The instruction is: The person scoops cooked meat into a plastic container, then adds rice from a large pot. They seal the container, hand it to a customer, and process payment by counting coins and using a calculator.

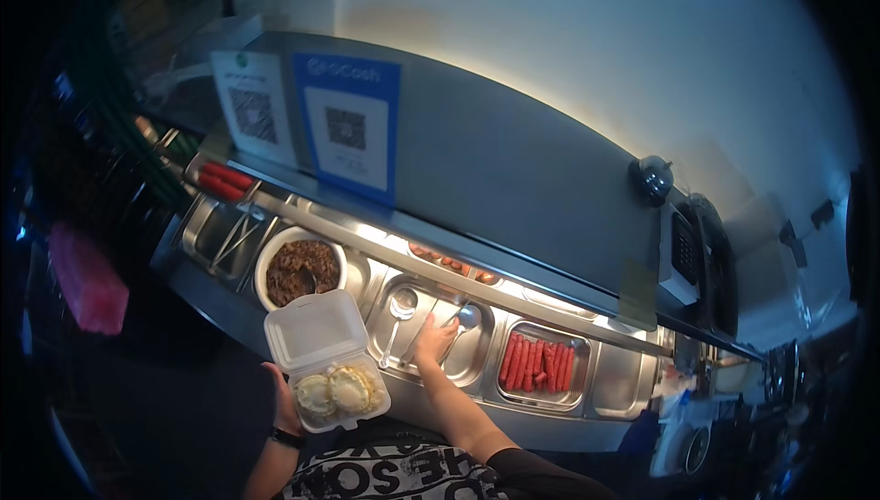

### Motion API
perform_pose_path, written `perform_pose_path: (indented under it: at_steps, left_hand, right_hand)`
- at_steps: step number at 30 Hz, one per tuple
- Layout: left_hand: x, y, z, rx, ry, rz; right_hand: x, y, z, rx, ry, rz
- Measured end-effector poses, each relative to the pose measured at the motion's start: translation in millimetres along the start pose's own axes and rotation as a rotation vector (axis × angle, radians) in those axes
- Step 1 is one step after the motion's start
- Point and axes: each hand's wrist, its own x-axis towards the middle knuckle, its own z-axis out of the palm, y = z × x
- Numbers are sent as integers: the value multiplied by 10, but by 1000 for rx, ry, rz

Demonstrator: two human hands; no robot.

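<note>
We are holding one open foam box (316, 335) in our left grip (283, 399), likely steadying its eggs (350, 389); right grip (434, 340), beside a ladle (469, 317): whether closed, we cannot tell.

Worn on the head, the single fisheye camera looks down and forward across the nearby steel desk (541, 422), forearms (463, 413) entering around six o'clock, pale wall (568, 32) at one o'clock.
</note>
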Motion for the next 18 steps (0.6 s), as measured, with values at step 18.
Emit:
perform_pose_path:
  at_steps: [18]
  left_hand:
    - [2055, 120, 691, -236, -343, -354]
  right_hand:
    - [1529, -503, -621, -726, -233, -199]
